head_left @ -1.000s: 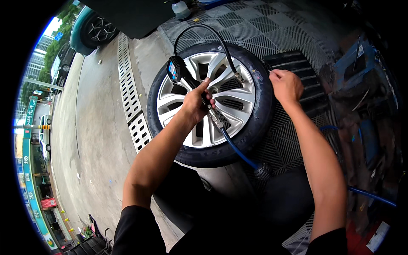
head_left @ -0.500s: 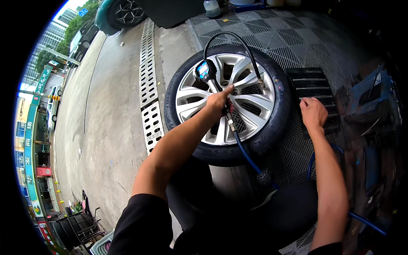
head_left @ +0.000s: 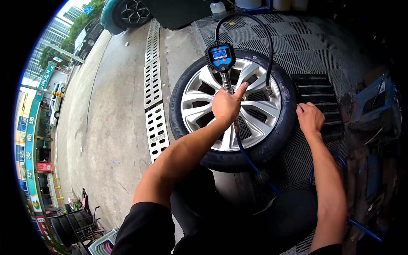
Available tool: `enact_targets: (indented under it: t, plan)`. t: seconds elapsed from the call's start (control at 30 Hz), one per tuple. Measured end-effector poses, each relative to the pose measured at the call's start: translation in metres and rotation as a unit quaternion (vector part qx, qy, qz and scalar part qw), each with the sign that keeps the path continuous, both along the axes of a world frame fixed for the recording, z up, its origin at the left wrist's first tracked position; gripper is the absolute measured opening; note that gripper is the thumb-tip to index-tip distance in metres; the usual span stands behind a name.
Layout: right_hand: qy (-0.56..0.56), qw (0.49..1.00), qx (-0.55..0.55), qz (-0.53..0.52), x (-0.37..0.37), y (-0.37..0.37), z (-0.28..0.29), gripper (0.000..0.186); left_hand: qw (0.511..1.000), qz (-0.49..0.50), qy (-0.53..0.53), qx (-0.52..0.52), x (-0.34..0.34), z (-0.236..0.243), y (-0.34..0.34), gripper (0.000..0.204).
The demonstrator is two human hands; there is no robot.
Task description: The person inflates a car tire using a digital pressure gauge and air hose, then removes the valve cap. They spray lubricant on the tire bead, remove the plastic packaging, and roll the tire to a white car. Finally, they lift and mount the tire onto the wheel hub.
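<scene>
My left hand (head_left: 227, 104) is wrapped round the handle of a tyre inflator gauge (head_left: 221, 57), thumb up, holding it above the wheel. The gauge has a lit blue display in a round black guard. From its top a black hose (head_left: 270, 42) arches over to the valve at the right of the silver spoked rim (head_left: 261, 105). A blue air hose (head_left: 246, 156) trails from the handle's lower end. The black tyre (head_left: 278, 131) lies flat under it. At its right edge my right hand (head_left: 311, 119) is closed in a pinch; what the fingertips hold is too small to name.
A black ribbed mat (head_left: 318, 95) lies right of the tyre, on grey floor tiles. To the left runs a perforated drain cover (head_left: 154, 85). Bottles and tubs (head_left: 218, 10) stand at the back. A parked car (head_left: 123, 15) is at the far left.
My left hand has lifted the gauge and tilted it more upright, so its display faces me. My right hand has shifted slightly toward the tyre, still pinched. The view has moved a little.
</scene>
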State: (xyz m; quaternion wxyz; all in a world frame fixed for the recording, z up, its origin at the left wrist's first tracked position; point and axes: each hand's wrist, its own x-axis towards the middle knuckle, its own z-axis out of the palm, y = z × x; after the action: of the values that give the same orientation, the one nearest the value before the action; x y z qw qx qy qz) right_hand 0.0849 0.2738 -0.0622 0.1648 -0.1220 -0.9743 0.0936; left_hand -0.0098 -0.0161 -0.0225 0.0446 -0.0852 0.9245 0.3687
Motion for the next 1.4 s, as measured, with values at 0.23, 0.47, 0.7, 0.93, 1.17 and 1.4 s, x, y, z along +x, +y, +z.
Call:
enact_targets:
  t: [0.23, 0.47, 0.7, 0.93, 1.17, 1.4]
  plan:
    - [-0.009, 1.000, 0.025, 0.002, -0.001, 0.001, -0.005, 0.017, 0.984, -0.046, 0.124, 0.123, -0.009, 0.016, 0.004, 0.083]
    - [-0.016, 0.999, 0.032, 0.009, -0.002, -0.006, -0.005, 0.018, 0.987, -0.048, 0.155, 0.010, -0.006, 0.017, 0.004, 0.078]
    - [-0.002, 0.999, 0.038, 0.010, -0.004, -0.005, -0.005, 0.017, 0.989, -0.046, 0.141, 0.004, -0.005, 0.014, 0.001, 0.076]
    - [-0.004, 1.000, 0.030, 0.005, -0.006, -0.005, -0.008, 0.017, 0.986, -0.069, 0.045, 0.146, -0.004, 0.001, -0.002, 0.075]
    - [-0.017, 1.000, 0.013, -0.021, -0.008, -0.004, -0.009, 0.018, 0.816, -0.177, -0.194, 0.516, 0.001, 0.020, 0.001, 0.059]
    - [0.010, 0.998, -0.011, -0.056, -0.006, 0.001, 0.001, 0.019, 0.847, -0.236, -0.080, 0.470, 0.010, 0.030, 0.003, 0.059]
